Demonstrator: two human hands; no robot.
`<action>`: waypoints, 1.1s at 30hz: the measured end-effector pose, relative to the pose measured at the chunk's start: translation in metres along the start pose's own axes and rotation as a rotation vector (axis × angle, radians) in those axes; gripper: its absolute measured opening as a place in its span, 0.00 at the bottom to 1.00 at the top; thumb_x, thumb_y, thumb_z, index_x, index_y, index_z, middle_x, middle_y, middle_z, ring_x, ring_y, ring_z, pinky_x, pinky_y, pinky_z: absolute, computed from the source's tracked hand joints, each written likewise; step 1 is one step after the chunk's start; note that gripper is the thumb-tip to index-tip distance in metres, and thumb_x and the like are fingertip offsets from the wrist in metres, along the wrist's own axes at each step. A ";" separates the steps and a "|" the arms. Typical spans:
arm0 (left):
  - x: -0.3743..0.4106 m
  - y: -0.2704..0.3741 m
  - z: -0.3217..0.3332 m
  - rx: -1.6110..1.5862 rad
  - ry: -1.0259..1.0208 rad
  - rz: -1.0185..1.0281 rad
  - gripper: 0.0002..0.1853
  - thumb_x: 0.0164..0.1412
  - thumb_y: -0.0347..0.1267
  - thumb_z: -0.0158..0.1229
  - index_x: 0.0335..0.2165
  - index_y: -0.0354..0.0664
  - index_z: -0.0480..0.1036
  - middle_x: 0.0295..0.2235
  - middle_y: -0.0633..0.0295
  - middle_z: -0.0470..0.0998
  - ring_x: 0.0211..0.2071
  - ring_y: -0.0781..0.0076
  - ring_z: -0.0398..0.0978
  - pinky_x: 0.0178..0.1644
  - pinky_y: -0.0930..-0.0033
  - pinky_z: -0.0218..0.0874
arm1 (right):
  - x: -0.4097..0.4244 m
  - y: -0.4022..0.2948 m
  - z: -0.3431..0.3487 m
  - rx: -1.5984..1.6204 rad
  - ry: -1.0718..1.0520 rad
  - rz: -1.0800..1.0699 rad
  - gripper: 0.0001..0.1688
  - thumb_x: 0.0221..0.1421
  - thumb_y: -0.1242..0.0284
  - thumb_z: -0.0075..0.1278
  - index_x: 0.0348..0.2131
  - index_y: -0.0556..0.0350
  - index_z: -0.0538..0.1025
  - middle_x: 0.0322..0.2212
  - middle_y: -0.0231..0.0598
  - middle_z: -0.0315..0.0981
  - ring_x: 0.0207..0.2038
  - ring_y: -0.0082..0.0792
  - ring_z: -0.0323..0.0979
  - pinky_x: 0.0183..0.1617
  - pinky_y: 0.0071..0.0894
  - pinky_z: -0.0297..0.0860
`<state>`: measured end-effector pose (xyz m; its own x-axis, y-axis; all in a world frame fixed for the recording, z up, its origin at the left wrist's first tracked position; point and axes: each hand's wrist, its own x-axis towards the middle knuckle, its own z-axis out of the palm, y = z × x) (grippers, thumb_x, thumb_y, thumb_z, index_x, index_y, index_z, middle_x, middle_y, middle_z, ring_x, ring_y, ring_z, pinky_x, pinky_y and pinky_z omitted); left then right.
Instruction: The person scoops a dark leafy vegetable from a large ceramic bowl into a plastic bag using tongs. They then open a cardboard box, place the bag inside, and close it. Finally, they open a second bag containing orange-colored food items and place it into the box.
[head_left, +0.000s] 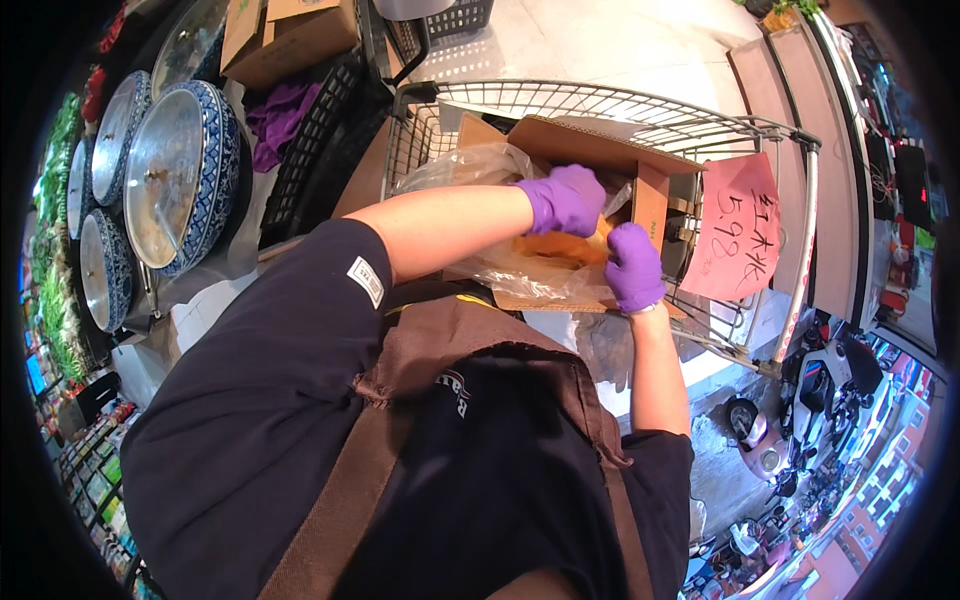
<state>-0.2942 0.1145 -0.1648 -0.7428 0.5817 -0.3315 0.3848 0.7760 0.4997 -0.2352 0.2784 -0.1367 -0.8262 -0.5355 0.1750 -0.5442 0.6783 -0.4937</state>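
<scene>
Before me an open cardboard box (592, 142) sits in a wire shopping cart (547, 91). Clear plastic liner (517, 283) spreads over the box's edges, and crumpled orange material (562, 247), perhaps a bag, lies inside it. My left hand (568, 201), in a purple glove, reaches over the box with curled fingers, mostly hidden from above. Close by, at the box's near right side, my purple-gloved right hand (635, 266) makes a fist. A yellowish piece of the orange material runs between the two hands, and both appear to grip it.
A pink paper sign (731, 225) with handwriting hangs at the cart's right end. On the left stand several blue-and-white bowls (214, 176) with clear lids. A black plastic crate (322, 135), purple cloth (281, 124) and another cardboard box (292, 52) are beyond them. Parked scooters (765, 442) appear lower right.
</scene>
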 end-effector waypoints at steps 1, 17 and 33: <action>0.001 -0.006 -0.005 -0.144 -0.114 -0.003 0.14 0.37 0.35 0.55 0.26 0.39 0.74 0.26 0.49 0.75 0.30 0.54 0.73 0.34 0.62 0.63 | -0.002 -0.002 -0.008 0.005 -0.037 -0.062 0.14 0.29 0.86 0.42 0.24 0.59 0.67 0.21 0.47 0.60 0.26 0.49 0.62 0.31 0.37 0.62; 0.003 0.014 0.018 -0.772 -0.021 -0.367 0.23 0.33 0.46 0.57 0.22 0.35 0.74 0.25 0.46 0.74 0.27 0.54 0.72 0.32 0.66 0.62 | 0.002 -0.042 -0.014 -0.434 0.141 0.228 0.23 0.28 0.76 0.53 0.32 0.61 0.69 0.29 0.47 0.65 0.38 0.48 0.63 0.44 0.41 0.59; 0.004 -0.013 0.037 -0.892 0.329 -0.158 0.14 0.44 0.34 0.58 0.32 0.37 0.74 0.29 0.57 0.76 0.31 0.69 0.74 0.39 0.73 0.64 | -0.037 -0.031 -0.029 0.206 0.412 0.065 0.06 0.40 0.80 0.51 0.25 0.59 0.70 0.26 0.34 0.68 0.32 0.31 0.65 0.43 0.31 0.62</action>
<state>-0.2826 0.1156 -0.2022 -0.9189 0.2835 -0.2743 -0.1907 0.2896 0.9380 -0.1918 0.2923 -0.1031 -0.8694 -0.2226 0.4411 -0.4834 0.5676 -0.6664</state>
